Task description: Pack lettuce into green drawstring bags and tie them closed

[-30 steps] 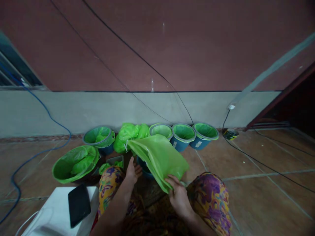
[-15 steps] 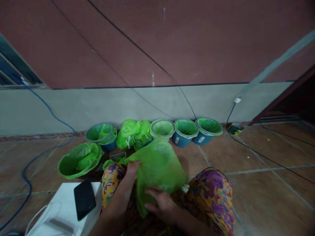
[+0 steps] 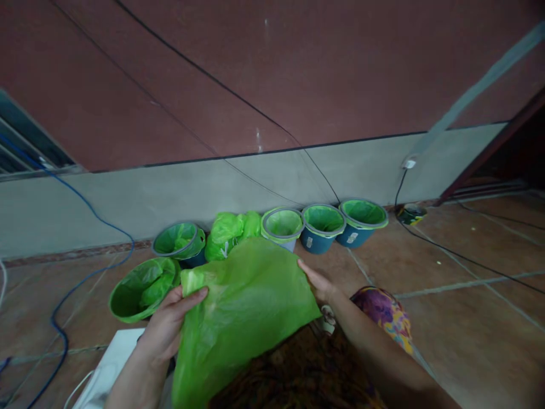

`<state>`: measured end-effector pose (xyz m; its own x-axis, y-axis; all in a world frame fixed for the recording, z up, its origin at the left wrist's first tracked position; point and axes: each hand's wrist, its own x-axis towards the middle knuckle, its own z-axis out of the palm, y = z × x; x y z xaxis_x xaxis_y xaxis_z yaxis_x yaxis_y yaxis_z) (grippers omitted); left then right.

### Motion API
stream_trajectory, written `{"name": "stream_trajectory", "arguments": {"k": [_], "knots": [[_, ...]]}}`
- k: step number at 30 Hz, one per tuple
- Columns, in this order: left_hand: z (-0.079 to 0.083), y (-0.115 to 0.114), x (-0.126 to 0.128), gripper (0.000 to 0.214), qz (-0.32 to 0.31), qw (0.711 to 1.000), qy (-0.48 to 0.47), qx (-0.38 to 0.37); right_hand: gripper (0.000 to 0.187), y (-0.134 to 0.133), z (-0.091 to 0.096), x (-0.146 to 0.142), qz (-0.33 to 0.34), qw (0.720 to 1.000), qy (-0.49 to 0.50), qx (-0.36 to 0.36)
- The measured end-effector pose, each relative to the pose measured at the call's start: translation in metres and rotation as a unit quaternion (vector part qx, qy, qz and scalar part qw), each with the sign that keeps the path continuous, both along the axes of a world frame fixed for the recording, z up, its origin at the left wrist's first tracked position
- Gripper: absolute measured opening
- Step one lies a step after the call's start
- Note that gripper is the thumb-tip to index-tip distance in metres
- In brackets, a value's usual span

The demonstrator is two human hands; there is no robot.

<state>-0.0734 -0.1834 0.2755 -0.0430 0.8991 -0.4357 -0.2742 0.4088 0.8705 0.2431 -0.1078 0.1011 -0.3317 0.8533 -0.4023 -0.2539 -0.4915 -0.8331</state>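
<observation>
A large thin green plastic bag (image 3: pixel 242 309) is stretched out over my lap. My left hand (image 3: pixel 168 326) grips its left top corner, thumb laid over the plastic. My right hand (image 3: pixel 317 281) holds its right edge with the fingers behind the sheet. The bag hides my left knee; my right knee in patterned purple and yellow cloth (image 3: pixel 383 312) shows beside it.
A row of blue pots lined in green (image 3: pixel 323 227) stands along the wall, with a tied green bag (image 3: pixel 227 230) and a green-lined basin (image 3: pixel 142 287) to the left. A white box (image 3: pixel 108 369) sits at lower left. Cables run over the tiled floor.
The bag has been lifted and spread wide between both hands. My left hand moved out to the left, my right hand up and to the right. The view tilted, hiding the black phone on the box.
</observation>
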Motion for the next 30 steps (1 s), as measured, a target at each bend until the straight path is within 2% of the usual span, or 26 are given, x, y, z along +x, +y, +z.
{"name": "stream_trajectory", "arguments": {"k": [2,4,8,11,14,17,21,24,26,30], "knots": [[0.005,-0.004,-0.008,0.043,0.004,1.0,0.006,-0.001,0.07,0.005,0.012,-0.003,0.038,0.998,0.045,-0.035],[0.005,-0.005,-0.014,0.044,0.01,1.0,0.013,0.0,0.072,0.012,0.025,-0.002,0.039,0.997,0.062,-0.034],[-0.002,-0.001,-0.023,0.044,0.023,0.999,0.025,0.001,0.042,0.025,0.045,0.008,0.012,0.998,0.052,0.012],[-0.011,0.004,-0.025,0.041,0.034,0.999,0.032,0.011,0.042,0.026,0.058,0.023,-0.068,0.995,0.045,0.063],[-0.022,0.014,-0.025,0.042,0.057,0.997,0.042,0.037,0.056,0.02,0.07,0.04,-0.166,0.982,0.015,0.088],[-0.032,0.027,-0.022,0.049,0.077,0.993,0.047,0.07,0.07,0.012,0.087,0.055,-0.217,0.97,-0.037,0.105],[-0.032,0.043,-0.016,0.078,0.121,0.984,0.041,0.123,0.073,0.002,0.115,0.075,-0.184,0.968,-0.082,0.149],[-0.022,0.05,-0.016,0.099,0.093,0.983,0.032,0.157,0.067,-0.004,0.137,0.087,-0.137,0.958,-0.149,0.204],[-0.014,0.052,-0.017,0.099,0.041,0.981,0.035,0.185,0.069,-0.006,0.147,0.093,-0.104,0.947,-0.191,0.238],[-0.005,0.057,-0.021,0.075,-0.042,0.969,0.094,0.223,0.071,-0.007,0.154,0.1,-0.059,0.934,-0.225,0.27]]}}
